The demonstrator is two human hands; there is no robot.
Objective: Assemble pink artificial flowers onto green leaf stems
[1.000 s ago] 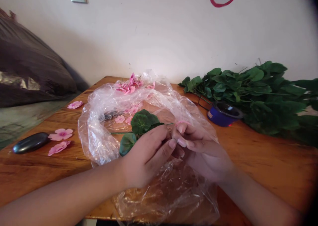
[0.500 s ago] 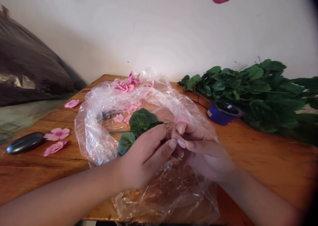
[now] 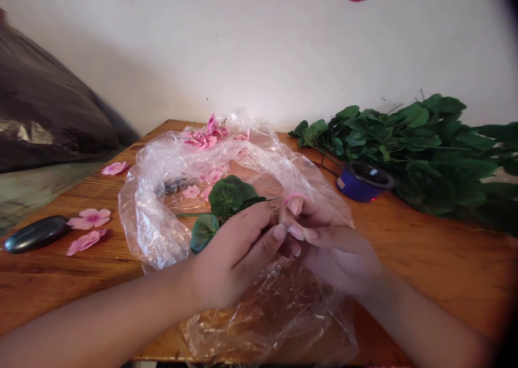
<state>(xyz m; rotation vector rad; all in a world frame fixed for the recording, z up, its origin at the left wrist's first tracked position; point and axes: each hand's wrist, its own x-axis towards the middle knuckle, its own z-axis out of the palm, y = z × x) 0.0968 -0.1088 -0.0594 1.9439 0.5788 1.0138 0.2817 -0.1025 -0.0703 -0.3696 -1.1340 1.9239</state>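
Observation:
My left hand (image 3: 238, 254) and my right hand (image 3: 332, 246) meet above a crumpled clear plastic bag (image 3: 170, 163) on a wooden table (image 3: 424, 260). Both are closed in a pinch around a thin green stem with artificial leaves (image 3: 226, 198) that sticks out to the left. A small pink petal piece (image 3: 294, 197) shows at my right fingertips. More pink fabric flowers (image 3: 208, 136) lie in and behind the bag.
A heap of green artificial foliage (image 3: 416, 147) lies at the back right, with a small blue bowl (image 3: 362, 182) in front of it. Loose pink flowers (image 3: 87, 227) and a black oval object (image 3: 34, 233) lie at the left. A dark cushion (image 3: 48, 109) borders the table's left side.
The hands keep the same pinch on the stem. Only the view has drifted slightly, shifting everything a little leftward and up.

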